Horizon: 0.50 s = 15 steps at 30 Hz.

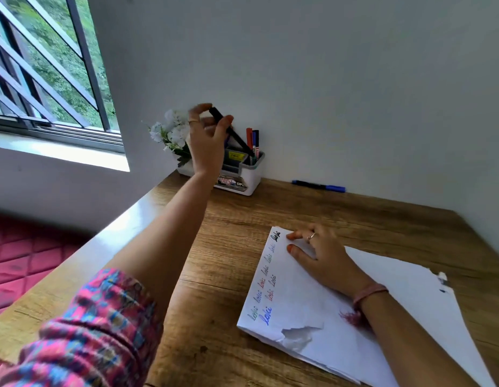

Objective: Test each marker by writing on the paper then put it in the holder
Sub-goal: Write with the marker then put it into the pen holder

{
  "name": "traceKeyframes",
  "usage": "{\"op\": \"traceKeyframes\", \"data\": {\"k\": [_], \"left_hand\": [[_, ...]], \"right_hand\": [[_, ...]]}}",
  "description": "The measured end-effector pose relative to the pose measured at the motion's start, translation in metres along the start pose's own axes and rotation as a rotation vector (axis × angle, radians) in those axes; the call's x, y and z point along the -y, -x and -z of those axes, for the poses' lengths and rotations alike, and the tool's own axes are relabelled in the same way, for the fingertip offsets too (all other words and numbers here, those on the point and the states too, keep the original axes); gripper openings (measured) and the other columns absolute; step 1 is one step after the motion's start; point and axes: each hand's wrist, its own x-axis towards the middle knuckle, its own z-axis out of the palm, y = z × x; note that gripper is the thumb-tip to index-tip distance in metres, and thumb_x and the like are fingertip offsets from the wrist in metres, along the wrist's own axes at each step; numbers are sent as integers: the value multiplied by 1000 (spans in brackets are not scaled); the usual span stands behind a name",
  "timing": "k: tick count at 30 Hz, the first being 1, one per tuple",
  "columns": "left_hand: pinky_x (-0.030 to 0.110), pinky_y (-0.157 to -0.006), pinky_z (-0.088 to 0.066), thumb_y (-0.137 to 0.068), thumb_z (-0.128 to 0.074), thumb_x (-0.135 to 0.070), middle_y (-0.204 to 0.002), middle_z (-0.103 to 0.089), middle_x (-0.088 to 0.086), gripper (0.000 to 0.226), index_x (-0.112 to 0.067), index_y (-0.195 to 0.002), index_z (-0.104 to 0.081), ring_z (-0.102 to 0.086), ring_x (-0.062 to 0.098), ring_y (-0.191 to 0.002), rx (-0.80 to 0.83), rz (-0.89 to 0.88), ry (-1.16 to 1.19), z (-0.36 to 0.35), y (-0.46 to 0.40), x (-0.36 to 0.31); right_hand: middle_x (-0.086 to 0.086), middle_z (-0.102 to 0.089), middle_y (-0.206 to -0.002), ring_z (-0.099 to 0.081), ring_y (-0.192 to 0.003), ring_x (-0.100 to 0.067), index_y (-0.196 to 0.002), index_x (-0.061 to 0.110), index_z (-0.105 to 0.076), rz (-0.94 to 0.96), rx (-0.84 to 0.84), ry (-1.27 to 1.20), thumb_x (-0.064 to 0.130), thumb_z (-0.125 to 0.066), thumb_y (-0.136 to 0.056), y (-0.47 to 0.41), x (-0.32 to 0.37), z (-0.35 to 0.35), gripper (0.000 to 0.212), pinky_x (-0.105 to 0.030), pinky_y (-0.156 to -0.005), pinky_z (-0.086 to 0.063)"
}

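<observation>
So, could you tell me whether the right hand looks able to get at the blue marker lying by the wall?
Probably yes: the right hand rests flat on the paper, holding nothing, and only bare table lies between it and the blue marker.

soft daylight comes in from the window (47,65) at the top left. the sill (61,152) under it glows bright white and looks washed out. the wall (326,79) is an even pale grey and gets a bit darker near the right corner. a shiny streak of light lies along the left edge of the table (125,224). small soft shadows sit under the hand on the paper (368,317). the picture bends at the edges, so straight lines lean. the sleeve (97,331) down low looks fuzzy
</observation>
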Motion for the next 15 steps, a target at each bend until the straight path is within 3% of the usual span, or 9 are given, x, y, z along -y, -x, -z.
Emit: {"op": "traceKeyframes", "data": {"k": [4,9,12,15], "left_hand": [[43,-73,-58,-85,-67,-22,-86,-68,2,30,-24,-107,-48,-70,21,-77,68,-69,-233,-15,-16,21],[22,-67,-56,-85,-68,-22,-86,-64,1,34,-11,-113,-52,-66,14,-74,189,-95,-484,-25,-20,36],[6,-60,-48,-86,-68,-20,-87,-62,1,34,-6,-114,-53,-58,5,-69,228,-85,-568,-29,-20,43],[24,-78,-54,-85,-68,-23,-106,-63,10,39,-8,-118,-54,-62,16,-92,338,-36,-705,-31,-22,52]], "right_hand": [[2,-46,-132,-36,-125,-18,-119,32,-59,11,-12,6,43,-52,-90,-1,-1,-1,32,-36,-103,-33],[5,-43,-132,-33,-126,-14,-120,34,-57,7,-13,4,45,-51,-90,-1,-4,-3,32,-35,-104,-31],[7,-42,-135,-30,-127,-13,-121,34,-56,7,-11,0,46,-51,-90,-2,-3,-4,33,-34,-105,-30],[8,-40,-137,-28,-129,-12,-121,34,-55,9,-7,-9,46,-51,-91,-2,-2,-3,33,-35,-107,-29]]}}
